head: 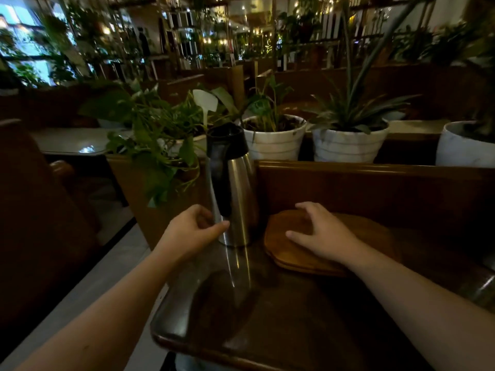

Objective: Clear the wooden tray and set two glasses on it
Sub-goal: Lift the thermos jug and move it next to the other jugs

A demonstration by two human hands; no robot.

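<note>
Where table (pixel 267 317) ends at left, rounded corner and floor strip beyond, then dark seat. Tray (pixel 294 253) lying bare at far right of table, against wooden partition (pixel 375 183). Steel jug (pixel 235 188) upright just beside tray's left edge, off it. Left hand (pixel 190 231) curled around jug's base, thumb and fingers touching metal. Right hand (pixel 321 231) spread flat on tray, clasping nothing. Free dark tabletop nearest (glossy, reflecting jug). Potted plants (pixel 276 135) lined behind partition; dim café beyond.

No readable text, labels or numbers anywhere.
</note>
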